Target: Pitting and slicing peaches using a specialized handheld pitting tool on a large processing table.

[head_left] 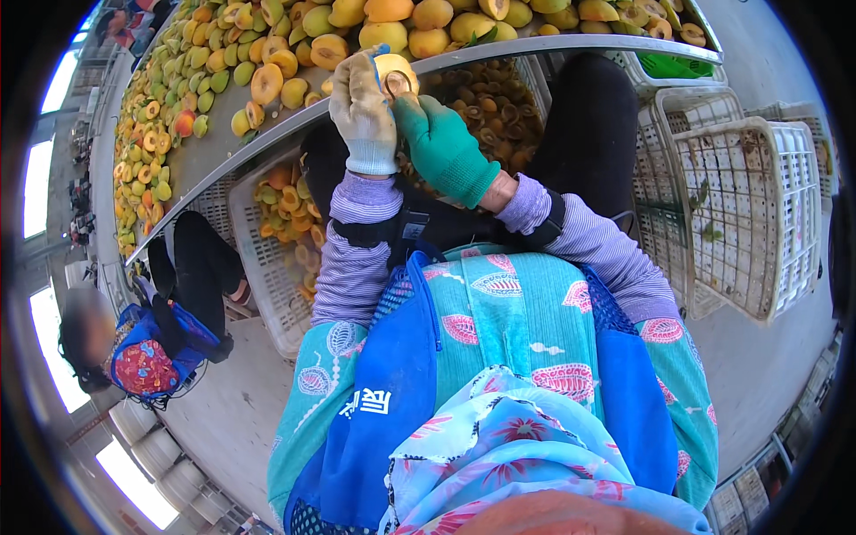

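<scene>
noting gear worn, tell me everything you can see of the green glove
The green glove looks knitted and covers the right hand. Its cuff ends at the bare wrist, short of the striped sleeve. The fingers point up and left, at the cut yellow fruit in the left hand; contact is unclear.

Left glove (367,114): off-white, blue-tipped. Right glove (448,150): green. Fruit half (395,69) over bench's near edge: yellow-orange. Bench rim (553,42): grey. Fruit on bench (267,84): yellow, orange, green. Sleeves (350,267): purple-white stripes. Smock (528,312): turquoise, pink-white paisley. Vest (392,374): blue.
</scene>
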The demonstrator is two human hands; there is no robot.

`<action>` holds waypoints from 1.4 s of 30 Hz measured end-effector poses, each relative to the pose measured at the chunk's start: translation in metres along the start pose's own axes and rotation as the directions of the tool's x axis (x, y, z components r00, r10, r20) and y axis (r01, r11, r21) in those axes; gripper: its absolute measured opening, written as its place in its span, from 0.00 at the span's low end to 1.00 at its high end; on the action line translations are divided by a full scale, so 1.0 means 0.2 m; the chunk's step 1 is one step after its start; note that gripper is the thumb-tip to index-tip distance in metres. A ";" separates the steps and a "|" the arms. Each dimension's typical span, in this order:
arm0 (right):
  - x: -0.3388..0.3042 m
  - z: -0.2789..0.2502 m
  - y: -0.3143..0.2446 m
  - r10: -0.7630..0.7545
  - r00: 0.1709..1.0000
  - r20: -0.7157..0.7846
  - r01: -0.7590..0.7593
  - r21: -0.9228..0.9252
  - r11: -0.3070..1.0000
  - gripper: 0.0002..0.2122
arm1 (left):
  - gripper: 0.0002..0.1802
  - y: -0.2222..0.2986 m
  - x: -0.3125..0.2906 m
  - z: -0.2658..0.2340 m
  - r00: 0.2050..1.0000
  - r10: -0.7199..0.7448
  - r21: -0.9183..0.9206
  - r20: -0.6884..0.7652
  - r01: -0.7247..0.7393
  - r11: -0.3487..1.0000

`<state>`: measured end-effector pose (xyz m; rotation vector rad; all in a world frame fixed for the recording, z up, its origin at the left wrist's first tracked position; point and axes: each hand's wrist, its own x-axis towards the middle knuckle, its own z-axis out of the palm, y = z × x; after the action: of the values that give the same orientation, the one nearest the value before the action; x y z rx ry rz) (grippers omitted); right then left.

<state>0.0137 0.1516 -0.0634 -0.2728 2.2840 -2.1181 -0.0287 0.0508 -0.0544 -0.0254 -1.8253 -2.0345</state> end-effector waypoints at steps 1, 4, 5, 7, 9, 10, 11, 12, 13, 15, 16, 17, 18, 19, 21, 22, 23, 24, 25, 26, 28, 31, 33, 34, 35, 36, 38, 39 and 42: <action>0.00 0.00 0.01 -0.014 1.000 0.018 0.014 0.027 1.000 0.21 | 0.14 -0.01 0.00 -0.01 0.996 0.080 0.103 0.037 -0.083 0.991; 0.01 -0.03 0.02 -0.009 0.996 0.090 0.003 0.076 0.997 0.21 | 0.14 -0.01 -0.01 0.00 0.984 0.167 0.243 0.061 -0.177 0.954; 0.02 -0.04 0.01 0.024 0.991 0.131 -0.035 0.080 0.996 0.20 | 0.14 -0.01 -0.01 0.00 0.983 0.175 0.270 0.048 -0.182 0.946; 0.06 -0.07 0.00 0.112 0.969 0.220 -0.140 0.115 0.984 0.19 | 0.15 -0.04 -0.01 0.00 0.974 0.224 0.282 0.022 -0.221 0.934; 0.08 -0.10 -0.02 0.218 0.925 0.311 -0.280 0.171 0.945 0.20 | 0.15 -0.05 -0.01 0.00 0.972 0.234 0.280 0.015 -0.229 0.932; 0.08 -0.09 -0.02 0.266 0.907 0.326 -0.355 0.253 0.900 0.21 | 0.15 -0.05 0.00 0.00 0.975 0.221 0.273 0.017 -0.218 0.937; 0.07 -0.07 -0.02 0.311 0.885 0.345 -0.425 0.329 0.843 0.22 | 0.15 -0.03 0.00 0.01 0.978 0.208 0.265 0.019 -0.205 0.942; 0.06 -0.06 -0.02 0.353 0.860 0.367 -0.489 0.401 0.774 0.23 | 0.15 -0.02 0.00 0.03 0.988 0.147 0.234 0.050 -0.154 0.960; 0.06 -0.08 -0.03 0.331 0.884 0.330 -0.446 0.382 0.810 0.23 | 0.15 0.01 0.01 0.04 0.993 0.086 0.205 0.082 -0.101 0.974; 0.05 -0.14 -0.10 0.280 0.922 0.267 -0.361 0.335 0.870 0.23 | 0.16 0.13 0.05 0.05 0.970 -0.064 0.311 0.236 -0.013 0.950; 0.04 -0.14 -0.08 0.277 0.922 0.272 -0.363 0.350 0.864 0.23 | 0.16 0.12 0.06 0.06 0.968 -0.032 0.267 0.249 -0.037 0.963; 0.04 -0.13 -0.07 0.265 0.925 0.272 -0.354 0.368 0.860 0.23 | 0.16 0.11 0.08 0.07 0.963 0.004 0.219 0.271 -0.066 0.973; 0.05 -0.13 -0.07 0.252 0.929 0.272 -0.346 0.385 0.856 0.23 | 0.16 0.11 0.08 0.09 0.971 -0.119 0.197 0.207 0.078 0.977; 0.02 -0.12 -0.08 0.294 0.906 0.305 -0.406 0.427 0.808 0.22 | 0.17 0.08 0.08 0.08 0.977 -0.135 0.154 0.165 0.110 0.982; 0.04 -0.10 -0.06 0.300 0.787 0.539 -0.617 0.674 0.406 0.20 | 0.17 0.00 0.09 0.06 0.980 -0.175 0.064 0.091 0.170 0.983; 0.05 -0.09 -0.04 0.252 0.720 0.646 -0.689 0.706 0.160 0.20 | 0.18 -0.03 0.11 0.05 0.969 -0.206 0.024 0.139 0.205 0.978; 0.05 -0.13 -0.05 0.082 0.660 0.747 -0.749 0.663 -0.008 0.19 | 0.19 -0.03 0.12 0.04 0.954 -0.239 -0.018 0.181 0.246 0.969; 0.04 -0.13 -0.04 0.134 0.667 0.733 -0.744 0.665 0.069 0.19 | 0.20 -0.04 0.13 0.03 0.937 -0.267 -0.058 0.224 0.287 0.956; 0.04 -0.12 -0.01 0.183 0.674 0.716 -0.738 0.658 0.146 0.19 | 0.20 -0.04 0.13 0.02 0.905 -0.313 -0.089 0.289 0.351 0.932; 0.04 -0.12 -0.01 0.222 0.686 0.693 -0.728 0.649 0.222 0.19 | 0.21 -0.02 0.13 0.03 0.868 -0.355 -0.080 0.347 0.405 0.911; 0.04 -0.14 -0.02 0.055 0.640 0.766 -0.768 0.637 0.061 0.19 | 0.22 0.02 0.14 0.03 0.780 -0.430 -0.052 0.454 0.505 0.862; 0.02 -0.12 -0.05 -0.149 0.645 0.749 -0.764 0.626 -0.156 0.19 | 0.28 0.05 0.10 0.03 0.784 -0.432 -0.158 0.446 0.544 0.824; 0.02 -0.13 -0.06 -0.230 0.637 0.736 -0.764 0.565 -0.311 0.18 | 0.30 0.08 0.07 0.06 0.796 -0.477 -0.186 0.372 0.568 0.802; 0.01 -0.13 -0.07 -0.241 0.606 0.758 -0.792 0.547 -0.269 0.19 | 0.30 0.14 0.04 0.06 0.827 -0.445 -0.189 0.344 0.526 0.829; -0.02 -0.12 -0.10 -0.256 0.575 0.777 -0.817 0.528 -0.233 0.19 | 0.29 0.18 0.00 0.02 0.835 -0.457 -0.232 0.306 0.531 0.815; -0.05 -0.10 -0.13 -0.268 0.546 0.794 -0.837 0.510 -0.198 0.19 | 0.29 0.22 -0.04 -0.02 0.841 -0.470 -0.275 0.269 0.535 0.799; -0.10 -0.05 -0.18 -0.388 0.439 0.810 -0.898 0.388 -0.206 0.20 | 0.27 0.22 -0.04 -0.16 0.758 -0.527 -0.556 0.385 0.646 0.522; -0.11 -0.05 -0.19 -0.379 0.454 0.807 -0.890 0.392 -0.231 0.20 | 0.27 0.23 -0.05 -0.22 0.823 -0.545 -0.582 0.162 0.526 0.620; -0.09 -0.19 -0.06 -0.189 0.577 0.794 -0.811 0.531 -0.246 0.18 | 0.28 0.34 -0.02 -0.69 0.849 -0.523 -0.230 0.072 0.524 0.820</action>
<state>0.0277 0.1903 -0.0504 -0.1165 -0.2326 -2.0194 0.0301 -0.0839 -0.0114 0.4558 -1.7014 -2.6243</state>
